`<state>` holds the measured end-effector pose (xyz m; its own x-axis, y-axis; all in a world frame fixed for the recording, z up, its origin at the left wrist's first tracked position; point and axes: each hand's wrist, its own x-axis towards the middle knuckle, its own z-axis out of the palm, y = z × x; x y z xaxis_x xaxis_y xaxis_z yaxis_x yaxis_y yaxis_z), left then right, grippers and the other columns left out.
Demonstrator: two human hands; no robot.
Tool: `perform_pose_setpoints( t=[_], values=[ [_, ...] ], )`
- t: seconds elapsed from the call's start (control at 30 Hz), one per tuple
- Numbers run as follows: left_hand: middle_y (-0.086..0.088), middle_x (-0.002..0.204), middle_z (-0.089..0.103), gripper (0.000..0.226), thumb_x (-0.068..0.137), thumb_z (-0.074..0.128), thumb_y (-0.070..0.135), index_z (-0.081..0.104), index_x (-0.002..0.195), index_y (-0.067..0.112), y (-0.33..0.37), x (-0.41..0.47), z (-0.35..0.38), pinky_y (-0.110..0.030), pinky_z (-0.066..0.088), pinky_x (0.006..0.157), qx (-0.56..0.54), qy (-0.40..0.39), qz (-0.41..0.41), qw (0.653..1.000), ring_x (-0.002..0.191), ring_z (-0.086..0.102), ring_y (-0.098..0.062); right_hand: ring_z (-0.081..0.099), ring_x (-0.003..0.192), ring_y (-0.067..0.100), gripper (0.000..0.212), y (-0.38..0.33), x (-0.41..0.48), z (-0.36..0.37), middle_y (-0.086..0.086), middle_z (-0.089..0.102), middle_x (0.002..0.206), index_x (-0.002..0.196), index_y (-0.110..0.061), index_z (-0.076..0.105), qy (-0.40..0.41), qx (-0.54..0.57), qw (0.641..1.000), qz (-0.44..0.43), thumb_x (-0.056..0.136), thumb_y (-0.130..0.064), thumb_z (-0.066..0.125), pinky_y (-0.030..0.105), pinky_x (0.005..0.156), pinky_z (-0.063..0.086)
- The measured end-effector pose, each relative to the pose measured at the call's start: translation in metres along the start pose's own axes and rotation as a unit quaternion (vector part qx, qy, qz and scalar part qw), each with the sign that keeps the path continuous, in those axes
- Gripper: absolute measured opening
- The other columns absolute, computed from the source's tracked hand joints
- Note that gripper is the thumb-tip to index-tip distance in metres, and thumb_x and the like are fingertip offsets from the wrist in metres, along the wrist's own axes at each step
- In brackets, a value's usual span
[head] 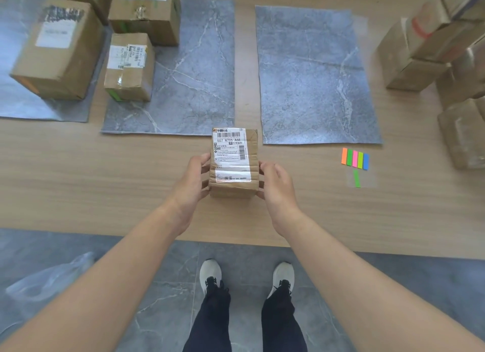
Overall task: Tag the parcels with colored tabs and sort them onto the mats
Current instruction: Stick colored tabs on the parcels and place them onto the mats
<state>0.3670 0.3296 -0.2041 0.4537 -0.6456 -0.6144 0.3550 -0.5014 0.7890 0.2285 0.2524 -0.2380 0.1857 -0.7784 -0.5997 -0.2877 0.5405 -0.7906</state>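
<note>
Two bare forearms reach forward from the near edge. The left hand (190,178) and right hand (277,183) each curl their fingers round opposite sides of a small brown parcel (233,162). It stands upright with its shipping label facing up, at the middle of the wooden table (105,181), just short of the gap between the middle mat (194,76) and the right mat (315,84). I cannot tell whether it rests on the wood or is lifted.

No colored tab shows on its visible faces, so setting it on a mat now would likely leave it untagged. The strip of tabs (355,158) lies well to the right. Reaching it means freeing the right hand, and the tall parcel could then tip in a one-sided grip. Sorted boxes (130,68) stand on the middle mat, and a stack of parcels (414,52) waits at far right.
</note>
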Motion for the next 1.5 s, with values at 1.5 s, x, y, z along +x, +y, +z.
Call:
perform_pose_setpoints(
  t=[1.5],
  values=[
    [-0.015,0.105,0.076,0.035,0.106,0.039,0.015,0.071,0.107,0.002,-0.032,0.057,0.308,-0.041,0.056,0.099,0.008,-0.037,0.04,0.998,0.104,0.072,-0.023,0.054,0.065,-0.006,0.024,0.027,0.145,-0.281,-0.014,0.06,0.074,0.082,-0.022,0.082,0.061,-0.294,0.939,-0.167,0.063,-0.024,0.098,0.008,0.062,0.037]
  ],
)
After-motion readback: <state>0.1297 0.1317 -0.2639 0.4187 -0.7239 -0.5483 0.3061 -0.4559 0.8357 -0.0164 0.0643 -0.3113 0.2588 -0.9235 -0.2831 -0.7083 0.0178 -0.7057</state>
